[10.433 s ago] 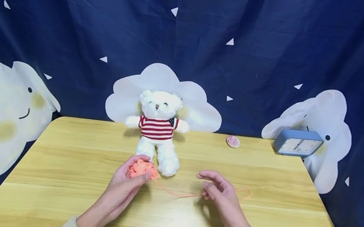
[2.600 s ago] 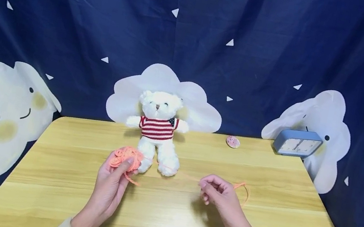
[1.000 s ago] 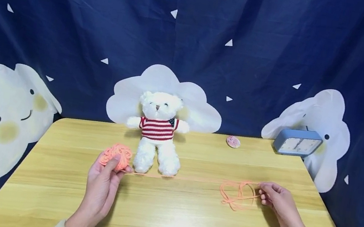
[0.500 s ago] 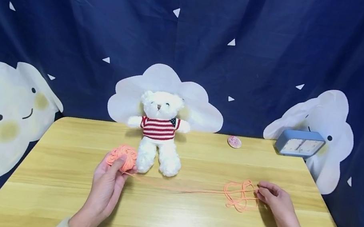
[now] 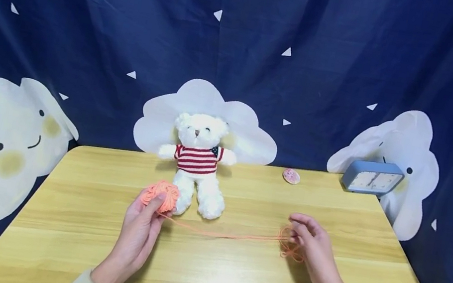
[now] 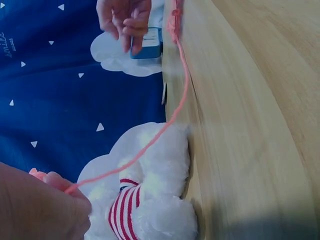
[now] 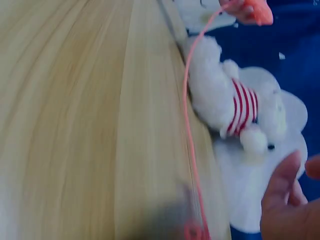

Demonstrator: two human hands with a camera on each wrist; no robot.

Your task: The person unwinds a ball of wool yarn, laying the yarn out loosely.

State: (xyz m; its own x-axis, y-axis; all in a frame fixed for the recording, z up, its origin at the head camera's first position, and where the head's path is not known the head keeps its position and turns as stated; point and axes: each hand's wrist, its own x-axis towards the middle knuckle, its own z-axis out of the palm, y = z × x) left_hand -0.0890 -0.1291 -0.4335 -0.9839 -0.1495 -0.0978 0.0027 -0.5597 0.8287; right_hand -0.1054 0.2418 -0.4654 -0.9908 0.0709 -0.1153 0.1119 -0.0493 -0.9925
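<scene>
My left hand [image 5: 139, 232] grips a ball of coral-pink yarn [image 5: 161, 195], the thumb pressed on its front. From it a strand [image 6: 173, 119] sags towards the right and reaches loose loops on the wooden table. Over those loops hovers my right hand [image 5: 318, 251], its thumb and forefinger apart in the right wrist view and no yarn between them. In the left wrist view its fingers [image 6: 137, 42] hang loosely above the tabletop. A white teddy bear [image 5: 198, 161] in a red-striped shirt sits just behind the ball, its legs stretched forward.
A small round pink patterned disc [image 5: 291, 176] lies near the table's [image 5: 111, 177] back edge. At the back right corner stands a blue clock [image 5: 372, 177]. Behind hangs a dark blue curtain [image 5: 249, 64] with clouds and white triangles.
Over the last second my right hand has let go of the yarn and come back leftward. My left hand has shifted slightly right with the ball. More loops lie at the right than ten seconds ago.
</scene>
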